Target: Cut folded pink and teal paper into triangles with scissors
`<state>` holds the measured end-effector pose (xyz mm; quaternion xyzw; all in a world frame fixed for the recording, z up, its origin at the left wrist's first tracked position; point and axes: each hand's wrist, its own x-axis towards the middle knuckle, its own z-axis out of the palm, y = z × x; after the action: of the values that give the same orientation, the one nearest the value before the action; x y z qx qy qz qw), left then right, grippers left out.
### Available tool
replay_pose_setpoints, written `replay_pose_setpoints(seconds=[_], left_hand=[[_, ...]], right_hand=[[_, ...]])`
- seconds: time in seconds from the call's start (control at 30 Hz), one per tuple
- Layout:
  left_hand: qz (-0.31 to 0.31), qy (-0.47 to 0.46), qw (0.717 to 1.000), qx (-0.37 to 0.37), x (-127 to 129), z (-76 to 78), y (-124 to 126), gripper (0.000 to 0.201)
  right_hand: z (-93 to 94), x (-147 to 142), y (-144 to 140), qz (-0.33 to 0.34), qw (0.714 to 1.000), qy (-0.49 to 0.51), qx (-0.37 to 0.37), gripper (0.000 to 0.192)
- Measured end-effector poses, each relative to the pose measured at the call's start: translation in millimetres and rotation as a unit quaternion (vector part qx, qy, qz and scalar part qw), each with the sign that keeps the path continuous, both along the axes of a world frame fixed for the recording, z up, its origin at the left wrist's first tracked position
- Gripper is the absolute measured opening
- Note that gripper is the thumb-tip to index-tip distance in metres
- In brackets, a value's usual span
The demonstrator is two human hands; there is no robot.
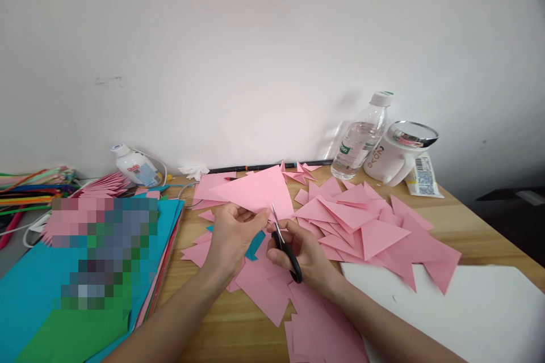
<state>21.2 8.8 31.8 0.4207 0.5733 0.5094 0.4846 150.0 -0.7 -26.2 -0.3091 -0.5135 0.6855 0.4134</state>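
My left hand (pixel 235 231) pinches a folded sheet of pink paper (pixel 259 191) by its lower edge, holding it above the table. Black-handled scissors (pixel 287 254) are gripped in my right hand (pixel 304 252), their blades pointing up against the paper's lower right part. Whether the blades are parted is hard to tell. Under both hands lie pink paper scraps (pixel 266 295) and a small blue piece of paper (pixel 254 247). To the right of the scissors spreads a heap of cut pink paper pieces (pixel 353 215).
A water bottle (pixel 356 144), a lidded white mug (pixel 389 156) and a small packet (pixel 423 176) stand at the back right. White board (pixel 460 312) lies front right. Coloured sheets (pixel 25 283) are stacked at left, near a white bottle (pixel 138 167). The wall (pixel 255 68) bounds the table.
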Motion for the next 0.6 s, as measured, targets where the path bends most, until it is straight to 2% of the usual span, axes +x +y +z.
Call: replay_pose_setpoints(seconds=[0.6], left_hand=[[0.01, -0.003, 1.0, -0.014, 0.4, -0.6, 0.4, 0.014]], right_hand=[[-1.6, -0.6, 0.0, -0.013, 1.0, -0.026, -0.011, 0.038]])
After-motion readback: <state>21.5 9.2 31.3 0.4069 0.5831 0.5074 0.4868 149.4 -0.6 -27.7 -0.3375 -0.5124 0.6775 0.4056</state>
